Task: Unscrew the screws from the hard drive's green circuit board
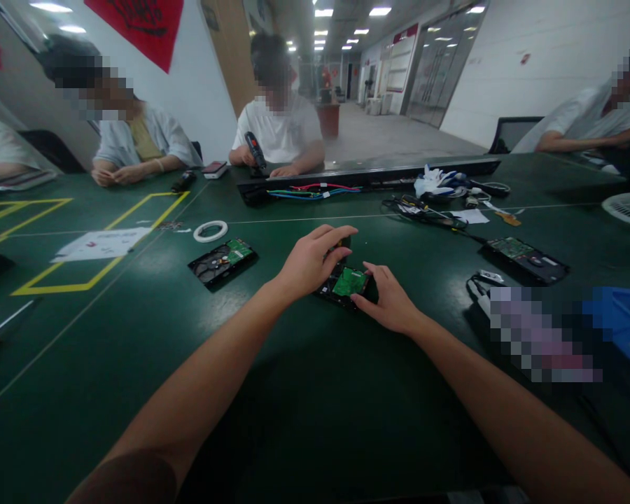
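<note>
A hard drive [351,281] with a green circuit board facing up lies on the dark green table in front of me. My right hand [387,297] grips its right end, thumb on the near edge and fingers at the far corner. Over the drive's left part, my left hand [318,259] is closed with thumb and fingers round a small dark thing with a hint of yellow, mostly hidden, so I cannot tell its kind. A second hard drive [223,262], also board side up, rests to the left of my left hand.
A white ring [211,232] and a printed sheet [101,244] lie left. Another drive [525,259] with a cable attached sits right, near a blue bin [624,325]. A long black strip with wires [315,190] spans the back. Across the table, a person holds a power screwdriver [255,151].
</note>
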Demonstrator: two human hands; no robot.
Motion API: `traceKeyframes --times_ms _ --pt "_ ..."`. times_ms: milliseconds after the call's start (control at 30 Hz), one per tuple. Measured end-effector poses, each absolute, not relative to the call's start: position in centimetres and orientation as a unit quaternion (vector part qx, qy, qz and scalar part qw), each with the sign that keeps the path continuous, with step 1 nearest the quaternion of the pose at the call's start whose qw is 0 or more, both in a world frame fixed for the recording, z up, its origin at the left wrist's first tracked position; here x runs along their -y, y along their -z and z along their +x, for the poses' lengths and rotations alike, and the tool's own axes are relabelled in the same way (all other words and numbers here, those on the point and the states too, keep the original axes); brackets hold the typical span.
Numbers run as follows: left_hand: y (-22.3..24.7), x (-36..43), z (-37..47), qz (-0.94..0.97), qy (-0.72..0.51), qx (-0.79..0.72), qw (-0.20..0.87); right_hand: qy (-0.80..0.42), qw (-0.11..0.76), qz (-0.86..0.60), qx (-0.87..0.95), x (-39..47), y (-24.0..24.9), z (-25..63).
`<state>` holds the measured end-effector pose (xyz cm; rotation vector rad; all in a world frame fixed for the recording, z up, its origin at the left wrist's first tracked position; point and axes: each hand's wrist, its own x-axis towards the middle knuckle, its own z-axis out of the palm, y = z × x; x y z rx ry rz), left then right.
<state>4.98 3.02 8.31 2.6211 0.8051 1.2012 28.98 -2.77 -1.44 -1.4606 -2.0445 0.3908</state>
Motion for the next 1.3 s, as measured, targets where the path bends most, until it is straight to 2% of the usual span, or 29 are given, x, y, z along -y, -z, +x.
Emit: traceKeyframes --times_ms 1300 --pt "-8.56 -3.00 5.04 0.872 -0.386 -0.286 0.095 -0.140 0.285 -0.545 0.776 2.85 1.01 28.79"
